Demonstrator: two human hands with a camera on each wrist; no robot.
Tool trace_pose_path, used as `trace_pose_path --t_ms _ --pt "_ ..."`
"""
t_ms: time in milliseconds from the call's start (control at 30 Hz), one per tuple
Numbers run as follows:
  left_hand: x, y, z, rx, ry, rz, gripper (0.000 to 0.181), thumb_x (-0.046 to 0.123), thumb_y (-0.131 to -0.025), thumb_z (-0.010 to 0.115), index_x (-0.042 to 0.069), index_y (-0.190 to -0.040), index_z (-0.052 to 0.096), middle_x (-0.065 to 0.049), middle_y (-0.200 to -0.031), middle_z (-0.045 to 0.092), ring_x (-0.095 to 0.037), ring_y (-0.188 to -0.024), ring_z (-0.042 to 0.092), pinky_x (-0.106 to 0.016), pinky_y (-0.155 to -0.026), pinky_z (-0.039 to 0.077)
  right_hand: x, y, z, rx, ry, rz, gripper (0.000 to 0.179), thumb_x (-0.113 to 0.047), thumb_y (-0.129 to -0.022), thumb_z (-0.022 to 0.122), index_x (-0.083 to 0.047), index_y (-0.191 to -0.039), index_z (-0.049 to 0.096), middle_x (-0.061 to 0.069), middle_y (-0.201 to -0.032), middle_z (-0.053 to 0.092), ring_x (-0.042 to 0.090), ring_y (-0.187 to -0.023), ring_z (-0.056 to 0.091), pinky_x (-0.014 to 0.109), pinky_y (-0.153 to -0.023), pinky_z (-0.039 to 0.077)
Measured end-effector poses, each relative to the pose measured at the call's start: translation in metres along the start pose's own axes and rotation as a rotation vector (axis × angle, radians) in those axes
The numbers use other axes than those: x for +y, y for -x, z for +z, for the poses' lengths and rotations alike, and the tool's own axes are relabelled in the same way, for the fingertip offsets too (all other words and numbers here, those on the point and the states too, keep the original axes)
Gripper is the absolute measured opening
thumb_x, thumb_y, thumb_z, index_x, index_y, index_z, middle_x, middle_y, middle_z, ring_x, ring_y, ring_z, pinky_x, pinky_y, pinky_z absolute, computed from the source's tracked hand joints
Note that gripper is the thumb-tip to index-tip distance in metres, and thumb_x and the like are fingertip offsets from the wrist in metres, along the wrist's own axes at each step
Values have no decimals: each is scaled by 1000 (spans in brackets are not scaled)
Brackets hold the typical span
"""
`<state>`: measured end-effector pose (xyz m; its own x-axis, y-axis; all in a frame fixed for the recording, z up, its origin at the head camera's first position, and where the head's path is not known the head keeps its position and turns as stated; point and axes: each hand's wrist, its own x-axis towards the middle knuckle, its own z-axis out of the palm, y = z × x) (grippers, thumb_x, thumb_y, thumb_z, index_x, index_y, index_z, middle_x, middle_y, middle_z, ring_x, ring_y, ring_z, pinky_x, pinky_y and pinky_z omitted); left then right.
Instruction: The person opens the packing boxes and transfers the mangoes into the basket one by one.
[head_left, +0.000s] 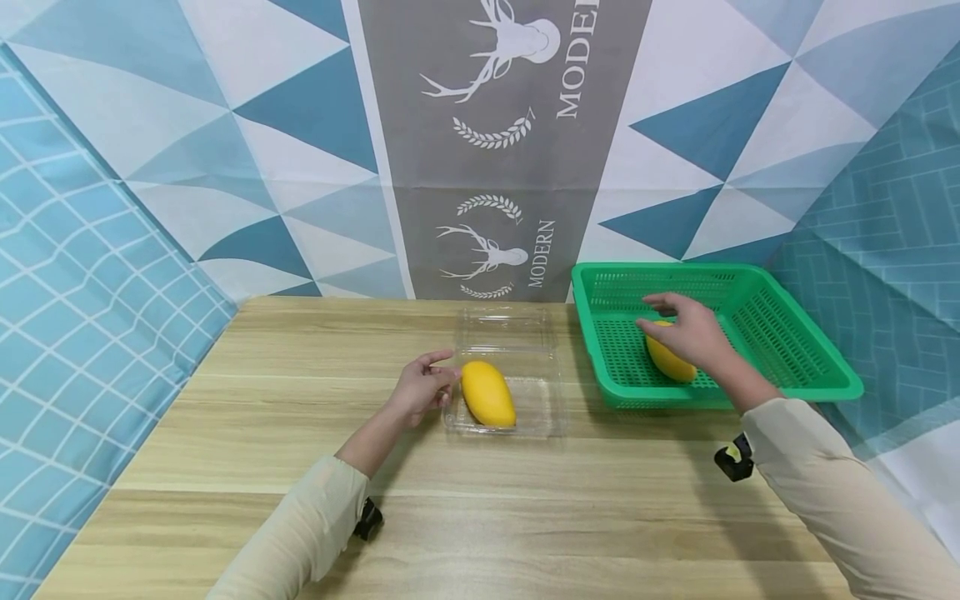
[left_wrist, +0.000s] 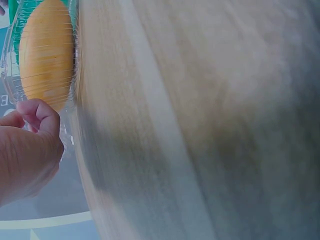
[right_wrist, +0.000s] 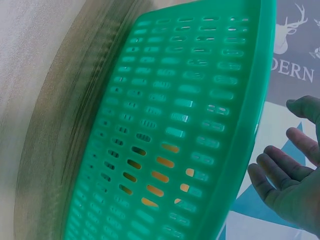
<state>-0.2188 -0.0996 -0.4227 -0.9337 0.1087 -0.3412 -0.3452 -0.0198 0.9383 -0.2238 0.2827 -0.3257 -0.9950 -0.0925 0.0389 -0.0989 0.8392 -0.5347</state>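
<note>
A clear plastic clamshell box [head_left: 536, 408] lies with its lid [head_left: 504, 327] folded back toward the wall. Inside its left half is a yellow mango [head_left: 487, 393], which also shows through the ribbed wall in the left wrist view [left_wrist: 47, 55]. My left hand [head_left: 423, 387] pinches the box's left edge between thumb and curled fingers. Above a second mango [head_left: 670, 354] in the green basket [head_left: 600, 358], my right hand [head_left: 692, 331] hovers with fingers spread and slightly bent. In the right wrist view, that hand [right_wrist: 295, 175] holds nothing.
The green basket, with slotted sides, stands at the back right of the wooden table [head_left: 300, 417]. Behind the table hangs a patterned wall cloth [head_left: 480, 167]. Black wrist cameras [head_left: 735, 458] sit under both sleeves.
</note>
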Motion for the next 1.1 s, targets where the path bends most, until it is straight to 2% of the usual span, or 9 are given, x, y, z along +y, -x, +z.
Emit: trace_pose_path --t_ms 433,700,1100 --pt "0 0 0 -11 0 4 50 3 -90 58 8 -137 42 -3 -95 53 -8 -60 47 -17 -50 42 -14 4 1 11 -16 -45 50 -33 -93 56 -6 -134 48 22 -135 47 40 -124 43 59 -93 41" --pt "0 -1 -1 -21 -8 6 50 3 -91 57 7 -138 41 -4 -94 53 -8 -60 46 -16 -50 41 -19 4 2 5 -22 -41 49 -33 -93 56 -8 -134 48 20 -135 48 39 -123 44 57 -92 43" --pt "-1 -1 0 -12 -3 6 49 3 -91 57 7 -137 41 -3 -92 53 -8 -59 47 -16 -49 41 -25 5 4 -11 -53 -75 51 -38 -93 55 -8 -133 49 20 -136 48 38 -124 44 55 -93 44"
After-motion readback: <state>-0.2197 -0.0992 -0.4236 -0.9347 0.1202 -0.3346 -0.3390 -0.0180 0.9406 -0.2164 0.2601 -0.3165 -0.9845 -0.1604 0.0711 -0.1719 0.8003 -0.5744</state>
